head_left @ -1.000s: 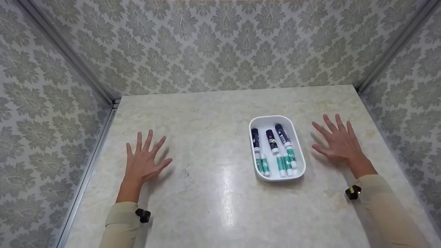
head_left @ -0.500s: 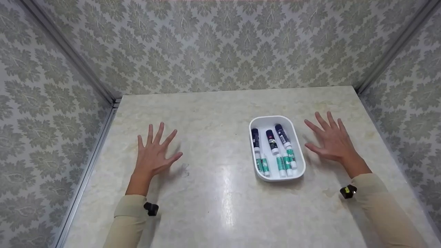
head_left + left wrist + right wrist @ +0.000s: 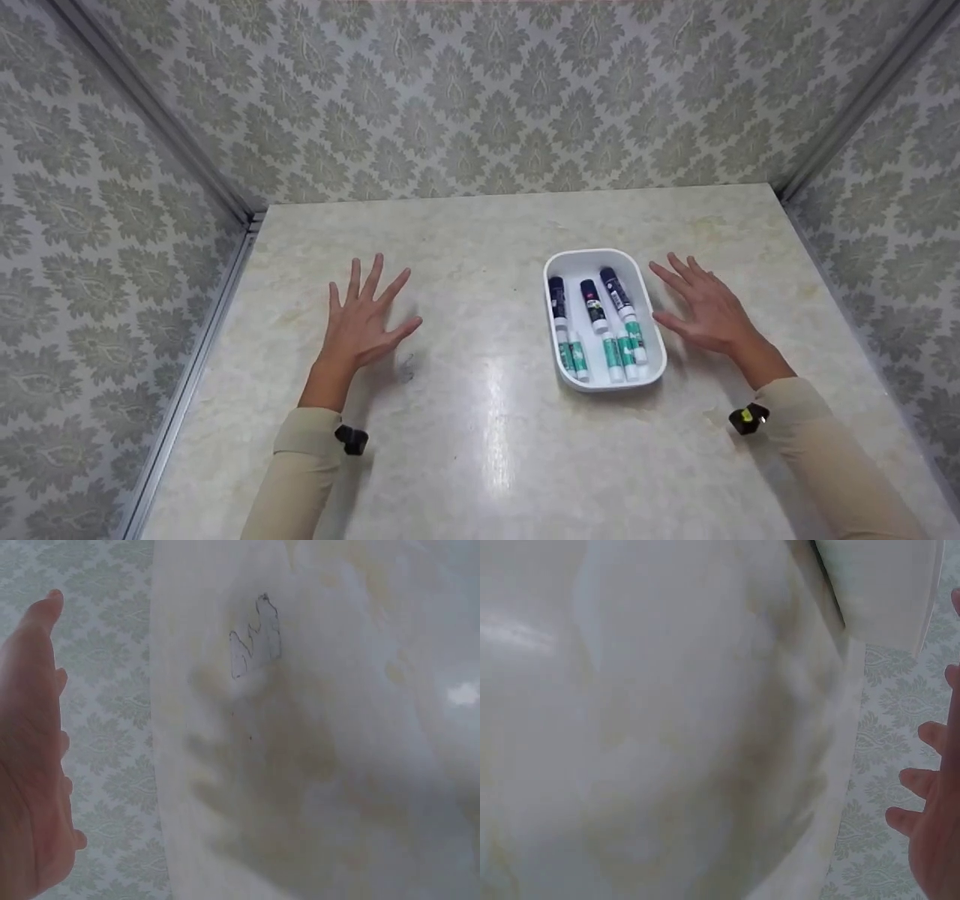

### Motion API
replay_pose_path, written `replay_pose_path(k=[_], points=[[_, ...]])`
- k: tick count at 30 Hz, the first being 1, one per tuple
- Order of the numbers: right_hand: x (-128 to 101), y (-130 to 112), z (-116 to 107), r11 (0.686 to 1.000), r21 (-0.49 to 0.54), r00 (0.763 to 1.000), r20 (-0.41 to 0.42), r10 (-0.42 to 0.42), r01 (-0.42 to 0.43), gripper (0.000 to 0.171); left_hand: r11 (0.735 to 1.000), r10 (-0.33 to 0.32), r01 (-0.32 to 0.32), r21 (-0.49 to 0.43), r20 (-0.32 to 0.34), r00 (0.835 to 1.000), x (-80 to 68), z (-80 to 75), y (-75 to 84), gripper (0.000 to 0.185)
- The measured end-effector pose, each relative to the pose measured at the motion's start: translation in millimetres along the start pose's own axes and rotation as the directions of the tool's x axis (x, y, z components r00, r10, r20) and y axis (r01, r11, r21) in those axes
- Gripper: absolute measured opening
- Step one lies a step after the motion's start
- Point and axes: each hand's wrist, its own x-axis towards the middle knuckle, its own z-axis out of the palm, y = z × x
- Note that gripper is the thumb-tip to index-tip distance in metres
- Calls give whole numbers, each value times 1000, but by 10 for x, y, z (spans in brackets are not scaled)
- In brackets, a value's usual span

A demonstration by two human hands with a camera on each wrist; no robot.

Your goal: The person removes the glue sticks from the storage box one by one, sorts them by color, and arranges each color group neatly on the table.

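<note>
A white oval tray (image 3: 651,373) lies on the pale marbled table (image 3: 487,450), right of centre, holding three markers (image 3: 595,315) with dark caps and green-and-white barrels. My right hand (image 3: 701,307) hovers flat with fingers spread just right of the tray, holding nothing; its fingers (image 3: 930,787) show at the edge of the right wrist view, beside the tray's outer wall (image 3: 877,592). My left hand (image 3: 367,315) is spread flat over the bare table, well left of the tray, empty too. Its palm (image 3: 30,765) fills the left edge of the left wrist view.
Patterned wallpaper panels (image 3: 480,97) close in the table at the back and both sides, with metal rails (image 3: 217,300) along the left edge. A small dark scuff mark (image 3: 406,369) sits on the table by my left hand, and shows as a mark (image 3: 255,637) in the left wrist view.
Both hands have slid forward and inward. The left moved up and right across the table; the right drew closer to the tray's right side. The tray and markers stayed put.
</note>
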Motion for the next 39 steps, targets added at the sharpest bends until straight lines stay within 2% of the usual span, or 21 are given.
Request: replay_pose_path(k=[8, 15, 20, 31, 39], points=[[-49, -66, 108, 994, 110, 1000, -1, 7, -7, 78, 997, 5, -4, -75, 12, 1000, 117, 6, 157, 88], [-100, -122, 170, 973, 213, 994, 78, 71, -87, 72, 990, 19, -18, -143, 7, 1000, 194, -7, 277, 86], [-118, -109, 211, 954, 281, 993, 94, 76, -100, 69, 986, 29, -26, -163, 14, 999, 235, -10, 333, 84], [-100, -66, 236, 946, 311, 991, 124, 55, -92, 69, 973, 38, -27, -229, 43, 998, 305, -45, 507, 84], [-102, -98, 220, 944, 301, 984, 156, 88, -132, 70, 974, 72, -60, -217, 47, 996, 395, -28, 705, 86]])
